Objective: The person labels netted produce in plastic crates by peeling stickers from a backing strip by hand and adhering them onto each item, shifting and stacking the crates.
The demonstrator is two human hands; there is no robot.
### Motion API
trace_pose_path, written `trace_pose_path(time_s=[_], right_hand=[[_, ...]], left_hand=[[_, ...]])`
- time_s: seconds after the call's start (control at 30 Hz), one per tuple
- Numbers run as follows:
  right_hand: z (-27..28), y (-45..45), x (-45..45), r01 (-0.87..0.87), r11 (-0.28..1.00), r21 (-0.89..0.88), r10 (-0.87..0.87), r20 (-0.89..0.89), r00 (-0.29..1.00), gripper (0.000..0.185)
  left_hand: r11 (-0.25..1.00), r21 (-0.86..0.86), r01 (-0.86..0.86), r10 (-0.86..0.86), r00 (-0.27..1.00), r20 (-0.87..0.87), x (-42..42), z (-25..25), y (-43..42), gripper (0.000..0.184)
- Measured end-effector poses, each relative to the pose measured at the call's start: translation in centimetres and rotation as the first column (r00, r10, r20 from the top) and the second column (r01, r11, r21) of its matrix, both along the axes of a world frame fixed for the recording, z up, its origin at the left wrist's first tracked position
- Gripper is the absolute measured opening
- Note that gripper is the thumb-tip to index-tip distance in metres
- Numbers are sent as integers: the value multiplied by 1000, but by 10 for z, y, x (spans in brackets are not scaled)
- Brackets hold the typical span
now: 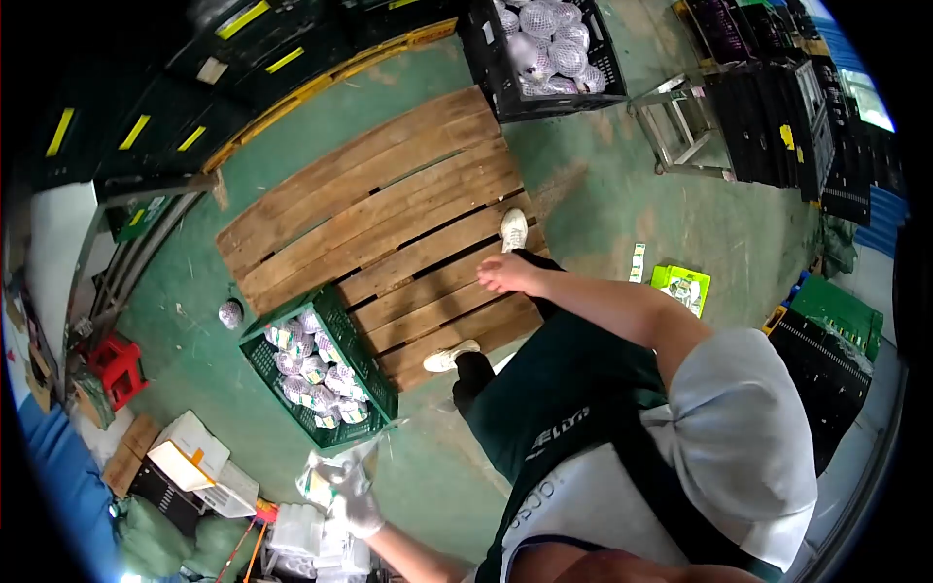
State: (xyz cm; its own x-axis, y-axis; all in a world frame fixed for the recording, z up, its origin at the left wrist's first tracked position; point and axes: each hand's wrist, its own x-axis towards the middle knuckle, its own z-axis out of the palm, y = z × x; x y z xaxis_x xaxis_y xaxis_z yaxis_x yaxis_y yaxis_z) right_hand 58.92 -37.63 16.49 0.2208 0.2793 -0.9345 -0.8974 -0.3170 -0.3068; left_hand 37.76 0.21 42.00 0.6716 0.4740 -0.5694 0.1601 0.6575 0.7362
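Observation:
My left hand (358, 513), in a white glove, grips a clear plastic bag (330, 476) with white and green printing, blurred at its edges. Just above it is a green crate (364, 350) of net-wrapped round items (316, 369), many with labels, its corner resting by the pallet. My right hand (503, 274) is bare, fingers loosely bent and slightly apart, with nothing visible in it. It is over the wooden pallet (389, 204), between my two white shoes (514, 230).
A black crate (496, 87) of similar wrapped items stands at the top. One wrapped item (230, 313) lies on the floor. A metal stool (680, 131), stacked black crates (768, 121) and a green-yellow packet (680, 289) are to the right; a red stool (117, 369) is left.

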Motion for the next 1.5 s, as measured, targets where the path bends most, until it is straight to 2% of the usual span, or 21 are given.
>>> trace_pose_path(time_s=[0.1, 0.17, 0.23, 0.33, 0.43, 0.53, 0.57, 0.67, 0.73, 0.77, 0.8, 0.9, 1.0, 1.03, 1.07, 1.13, 1.2, 1.27, 1.37, 1.43, 1.5], right_hand=[[-6, -87, 55, -16, 1000, -17, 17, 96, 995, 28], [10, -130, 103, -294, 904, -309, 386, 296, 874, 29], [2, -181, 140, -165, 945, -282, 250, 297, 922, 31], [-26, -259, 188, -251, 837, -485, 447, 345, 825, 32], [-9, -311, 248, -252, 690, -678, 543, 255, 800, 34], [15, -304, 289, -419, 643, -641, 691, 251, 678, 37], [-10, -293, 277, -356, 882, -308, 469, 516, 717, 41], [81, -148, 308, -396, 909, 131, 344, 304, 888, 50], [91, -101, 311, -546, 836, 57, 387, 644, 660, 48], [86, -89, 320, -623, 761, 181, 452, 542, 709, 44], [80, -86, 331, -678, 668, 307, 529, 444, 723, 41], [57, -109, 330, -587, 646, 489, 375, 466, 801, 28], [25, -148, 335, -258, 724, 640, 229, 129, 965, 26], [20, -166, 342, -401, 693, 599, 305, 261, 916, 26], [17, -183, 342, -474, 638, 607, 356, 313, 880, 27], [21, -225, 331, -333, 585, 739, 397, 97, 913, 24], [22, -267, 321, -658, 548, 517, 518, 407, 752, 25], [25, -301, 324, -786, 547, 289, 614, 500, 611, 30], [-9, -363, 347, -797, 590, 130, 451, 766, 458, 42], [-27, -402, 413, -759, 651, 15, 530, 707, 468, 41], [-100, -452, 497, -625, 775, -97, 542, 610, 578, 27]], left_hand=[[964, 21, 266, -265, 962, -61, 94, -27, -88, 90], [909, 75, 411, -402, 909, -115, 140, -43, -130, 92], [859, 88, 505, -503, 863, -44, 174, -62, -157, 97], [866, 74, 495, -497, 868, 1, 214, -81, -185, 98], [719, 363, 593, -522, 805, -282, 271, -88, -207, 79], [860, 203, 468, -439, 881, -174, 332, -108, -243, 68], [861, 140, 490, -468, 869, -161, 356, -113, -253, 74], [778, 159, 608, -587, 794, -162, 411, -120, -292, 85], [603, 418, 680, -647, 723, -242, 419, -141, -313, 81], [734, 201, 649, -614, 760, -213, 423, -139, -324, 72], [661, 262, 704, -638, 710, -298, 425, -142, -333, 65], [752, 93, 653, -623, 750, -224, 417, -161, -359, 66], [817, 103, 567, -575, 816, 69, 431, -138, -414, 99], [845, 164, 508, -526, 845, 97, 423, -149, -436, 102], [891, 13, 454, -454, 890, 32, 407, -179, -449, 98], [923, -160, 349, -366, 926, -95, 386, -201, -481, 92], [918, -311, 245, -194, 963, 185, 416, -190, -523, 69], [942, -197, 273, -254, 960, 120, 423, -206, -553, 63], [943, -333, 13, -35, 998, -61, 432, -222, -581, 56], [956, -261, -131, 63, 965, -255, 429, -266, -599, 45], [989, -108, -101, 54, 926, -373, 391, -394, -612, 32]])
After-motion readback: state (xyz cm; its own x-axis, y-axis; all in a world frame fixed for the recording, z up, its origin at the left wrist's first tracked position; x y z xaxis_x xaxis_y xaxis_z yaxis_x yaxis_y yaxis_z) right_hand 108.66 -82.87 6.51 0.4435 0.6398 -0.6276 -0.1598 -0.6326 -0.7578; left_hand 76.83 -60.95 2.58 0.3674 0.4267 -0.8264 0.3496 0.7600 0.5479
